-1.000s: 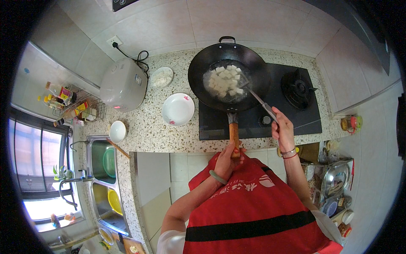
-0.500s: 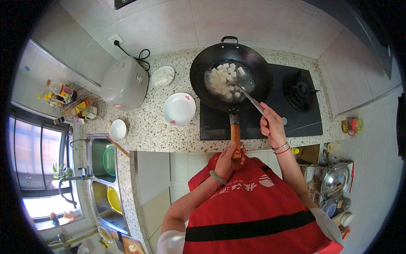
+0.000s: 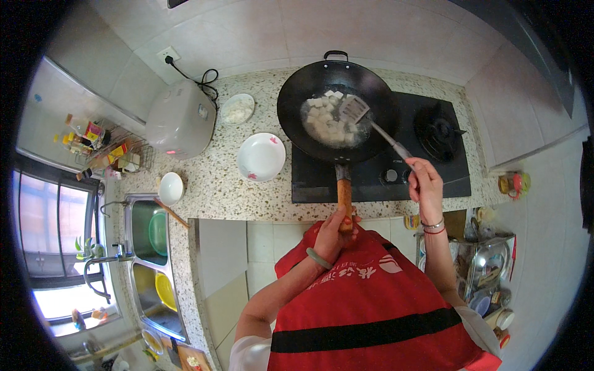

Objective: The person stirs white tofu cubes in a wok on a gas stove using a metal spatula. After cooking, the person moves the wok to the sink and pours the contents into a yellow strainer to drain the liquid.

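Note:
A black wok (image 3: 294,102) stands on the left side of the black gas hob (image 3: 365,185). White cubes that look like tofu (image 3: 325,117) lie in cloudy liquid in its bottom. My left hand (image 3: 334,232) is closed round the end of the wok's wooden handle (image 3: 344,191). My right hand (image 3: 426,185) grips the handle of a slotted metal spatula (image 3: 390,141). The spatula's blade is at the right side of the cubes, raised and tilted, with its slots showing. Whether the blade touches the liquid I cannot tell.
Left of the wok are a flowered white plate (image 3: 262,157), a small dish of white food (image 3: 237,110), a white bowl (image 3: 171,188) and a grey rice cooker (image 3: 180,120). A double sink (image 3: 147,260) lies further left. The bare right burner (image 3: 438,131) is beside the wok.
The spatula blade has moved up and to the right, from the lower part of the cubes to their right side. My right hand has shifted right and down. The left hand holds still.

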A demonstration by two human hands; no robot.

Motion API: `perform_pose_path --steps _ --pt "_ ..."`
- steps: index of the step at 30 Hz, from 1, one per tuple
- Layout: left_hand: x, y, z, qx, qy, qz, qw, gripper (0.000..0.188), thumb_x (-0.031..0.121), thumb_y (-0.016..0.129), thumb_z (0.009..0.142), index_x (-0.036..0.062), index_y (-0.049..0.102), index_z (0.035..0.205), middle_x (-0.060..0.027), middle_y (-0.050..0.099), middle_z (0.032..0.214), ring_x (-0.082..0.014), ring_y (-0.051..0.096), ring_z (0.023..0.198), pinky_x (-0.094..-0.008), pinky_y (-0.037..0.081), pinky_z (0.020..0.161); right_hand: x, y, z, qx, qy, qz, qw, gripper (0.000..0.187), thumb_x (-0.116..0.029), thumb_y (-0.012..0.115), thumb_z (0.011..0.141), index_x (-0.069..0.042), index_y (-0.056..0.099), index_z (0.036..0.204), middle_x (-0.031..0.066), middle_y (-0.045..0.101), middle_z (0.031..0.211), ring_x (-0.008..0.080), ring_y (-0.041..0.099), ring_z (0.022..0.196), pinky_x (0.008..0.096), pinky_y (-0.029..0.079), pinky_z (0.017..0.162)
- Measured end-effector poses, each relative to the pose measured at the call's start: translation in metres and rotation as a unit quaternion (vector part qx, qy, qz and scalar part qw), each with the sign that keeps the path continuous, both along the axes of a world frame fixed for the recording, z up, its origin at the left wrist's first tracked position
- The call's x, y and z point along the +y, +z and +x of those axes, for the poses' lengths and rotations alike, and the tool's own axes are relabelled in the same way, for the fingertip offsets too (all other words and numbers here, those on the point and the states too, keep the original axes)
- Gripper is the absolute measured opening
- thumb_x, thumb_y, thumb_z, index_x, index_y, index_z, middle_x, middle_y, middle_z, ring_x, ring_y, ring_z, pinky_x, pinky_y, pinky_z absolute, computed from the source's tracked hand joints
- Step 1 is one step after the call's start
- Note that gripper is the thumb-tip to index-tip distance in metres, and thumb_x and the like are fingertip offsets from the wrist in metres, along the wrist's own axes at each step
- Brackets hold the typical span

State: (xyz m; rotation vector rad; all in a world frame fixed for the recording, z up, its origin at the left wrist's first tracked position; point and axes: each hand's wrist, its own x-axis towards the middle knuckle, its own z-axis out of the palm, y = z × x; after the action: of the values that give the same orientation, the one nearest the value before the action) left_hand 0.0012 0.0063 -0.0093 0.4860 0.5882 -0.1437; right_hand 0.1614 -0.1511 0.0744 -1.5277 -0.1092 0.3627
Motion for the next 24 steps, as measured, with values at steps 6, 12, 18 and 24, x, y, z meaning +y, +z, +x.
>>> perform_pose_path --steps 6,12,18,24 --pt "-0.001 -0.003 0.000 0.001 -0.003 0.009 1.000 0.037 0.038 0.049 0.095 0.0042 0.050 0.110 -0.0118 0.059 0.098 -0.0143 0.053 0.071 -0.0283 0.046 0.063 -0.018 0.022 -0.002 -0.096 -0.027 -0.044 0.994 0.024 -0.028 0.046 0.098 -0.008 0.059 0.091 -0.0045 0.044 0.058 0.0021 0.033 0.041 0.0186 0.023 0.037" --pt "-0.001 -0.002 0.001 0.004 -0.009 0.025 1.000 0.039 0.041 0.048 0.095 0.0049 0.050 0.111 -0.0121 0.060 0.099 -0.0142 0.053 0.070 -0.0284 0.046 0.064 -0.017 0.035 -0.006 -0.142 -0.021 -0.090 0.986 0.026 -0.028 0.046 0.098 -0.008 0.057 0.087 -0.0025 0.047 0.055 0.0018 0.035 0.040 0.0184 0.025 0.036" --pt "0.000 -0.002 -0.001 0.006 -0.010 0.024 1.000 0.034 0.041 0.048 0.095 0.0068 0.051 0.095 -0.0134 0.060 0.099 -0.0149 0.053 0.070 -0.0286 0.046 0.065 -0.008 0.040 -0.011 -0.114 -0.019 -0.124 0.986 0.028 -0.030 0.048 0.097 -0.006 0.057 0.086 -0.0015 0.048 0.051 0.0021 0.036 0.037 0.0192 0.025 0.034" --pt "0.001 -0.003 -0.001 0.006 -0.009 0.013 1.000 0.033 0.040 0.048 0.095 0.0076 0.049 0.088 -0.0138 0.060 0.099 -0.0153 0.054 0.070 -0.0281 0.046 0.064 -0.001 0.044 -0.011 -0.082 0.018 -0.083 0.993 0.029 -0.033 0.051 0.096 -0.006 0.056 0.086 0.0001 0.049 0.049 0.0034 0.035 0.034 0.0193 0.024 0.032"
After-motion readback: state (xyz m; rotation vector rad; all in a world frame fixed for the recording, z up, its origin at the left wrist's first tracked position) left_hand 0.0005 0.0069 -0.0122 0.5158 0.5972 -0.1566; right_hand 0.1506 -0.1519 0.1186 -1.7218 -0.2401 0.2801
